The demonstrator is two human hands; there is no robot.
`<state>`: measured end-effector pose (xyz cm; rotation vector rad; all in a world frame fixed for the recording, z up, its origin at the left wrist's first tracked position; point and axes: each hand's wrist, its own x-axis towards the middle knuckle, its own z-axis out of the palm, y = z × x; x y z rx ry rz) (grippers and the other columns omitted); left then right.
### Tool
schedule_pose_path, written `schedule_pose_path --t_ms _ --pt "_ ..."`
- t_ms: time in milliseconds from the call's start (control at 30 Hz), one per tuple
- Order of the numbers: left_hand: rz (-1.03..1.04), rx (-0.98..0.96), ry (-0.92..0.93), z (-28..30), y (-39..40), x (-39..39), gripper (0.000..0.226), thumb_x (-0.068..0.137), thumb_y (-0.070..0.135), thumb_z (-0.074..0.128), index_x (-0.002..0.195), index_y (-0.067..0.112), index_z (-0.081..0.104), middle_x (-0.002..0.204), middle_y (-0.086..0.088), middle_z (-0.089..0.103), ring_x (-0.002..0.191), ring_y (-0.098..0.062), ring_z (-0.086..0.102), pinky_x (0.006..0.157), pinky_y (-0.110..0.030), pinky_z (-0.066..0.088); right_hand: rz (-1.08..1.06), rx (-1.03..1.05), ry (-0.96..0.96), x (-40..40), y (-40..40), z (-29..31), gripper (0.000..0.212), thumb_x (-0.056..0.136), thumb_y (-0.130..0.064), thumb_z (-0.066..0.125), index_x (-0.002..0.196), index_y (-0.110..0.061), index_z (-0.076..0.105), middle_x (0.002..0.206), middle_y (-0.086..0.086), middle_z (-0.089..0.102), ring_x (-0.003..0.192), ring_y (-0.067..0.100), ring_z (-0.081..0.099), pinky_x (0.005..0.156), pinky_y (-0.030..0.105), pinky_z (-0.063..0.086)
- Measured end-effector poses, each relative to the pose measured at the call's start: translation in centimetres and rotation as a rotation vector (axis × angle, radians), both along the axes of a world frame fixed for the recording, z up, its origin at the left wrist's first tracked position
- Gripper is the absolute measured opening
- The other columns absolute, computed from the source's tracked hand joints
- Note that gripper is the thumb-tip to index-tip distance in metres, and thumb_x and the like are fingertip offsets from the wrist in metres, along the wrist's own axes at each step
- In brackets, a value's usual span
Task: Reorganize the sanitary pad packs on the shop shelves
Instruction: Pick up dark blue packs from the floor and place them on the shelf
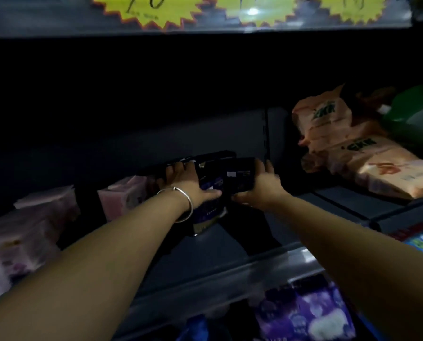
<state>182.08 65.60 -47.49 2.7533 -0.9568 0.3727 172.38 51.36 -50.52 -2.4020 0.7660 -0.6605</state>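
Left hand (193,185) and right hand (259,185) both clamp dark pad packs (220,175) on shelf (205,254); slick wrappers, stack may slip sideways.

Both forearms are bare from the bottom edge of the frame up to the wrists; no sleeve, cuff or glove shows anywhere on them. The left hand (186,185) carries a thin, plain silver-coloured bangle (181,205) around the wrist, a smooth round band that sits loosely and catches a little light along its rim. The right hand (259,185) and its wrist wear nothing: no ring, watch or band is visible on them.
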Motion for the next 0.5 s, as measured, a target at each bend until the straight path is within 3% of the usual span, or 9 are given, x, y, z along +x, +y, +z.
schedule_pose_path --t_ms 133,267,333,433,500 --pt "0.03 0.137 0.015 0.8 -1.8 1.8 0.103 0.066 0.077 0.054 0.144 0.017 0.024 0.148 -0.011 0.021 0.135 -0.033 0.019 0.11 -0.049 0.026 0.01 0.029 0.029 3.2 -2.6 0.1 0.116 0.071 -0.037 0.079 0.151 -0.021 -0.003 0.157 0.012 -0.014 0.144 0.037 0.003 0.116 0.043 0.019" --pt "0.011 0.129 -0.004 0.3 -2.4 2.0 0.096 0.068 0.076 0.055 0.142 0.02 0.028 0.147 -0.007 0.017 0.136 -0.031 0.012 0.108 -0.052 0.025 0.036 0.119 -0.047 5.3 -4.5 -0.1 0.118 0.068 -0.03 0.082 0.151 -0.029 -0.002 0.157 0.008 -0.016 0.146 0.033 0.003 0.116 0.042 0.022" --pt "0.003 0.125 -0.037 -0.1 -2.4 2.0 0.093 0.069 0.076 0.054 0.141 0.022 0.029 0.146 -0.006 0.017 0.135 -0.03 0.013 0.106 -0.053 0.026 0.084 0.235 -0.104 5.7 -5.1 -0.4 0.123 0.061 -0.028 0.085 0.15 -0.033 -0.001 0.159 0.009 -0.006 0.145 0.03 0.013 0.113 0.038 0.029" --pt "-0.012 0.13 -0.045 -0.2 -2.5 2.1 0.09 0.07 0.075 0.053 0.142 0.027 0.027 0.147 -0.006 0.015 0.135 -0.031 0.012 0.106 -0.054 0.026 0.091 0.276 -0.11 5.7 -5.7 -0.7 0.142 0.027 -0.05 0.079 0.147 -0.041 0.006 0.15 0.012 0.03 0.135 0.034 0.034 0.109 0.046 0.036" --pt "-0.008 0.156 -0.027 -0.1 -2.5 2.1 0.09 0.072 0.075 0.051 0.144 0.031 0.023 0.15 -0.008 0.012 0.137 -0.033 0.009 0.107 -0.056 0.024 0.065 0.235 -0.075 5.2 -6.0 -0.7 0.134 0.03 -0.05 0.082 0.147 -0.035 0.018 0.147 0.012 0.033 0.134 0.034 0.035 0.108 0.047 0.037"
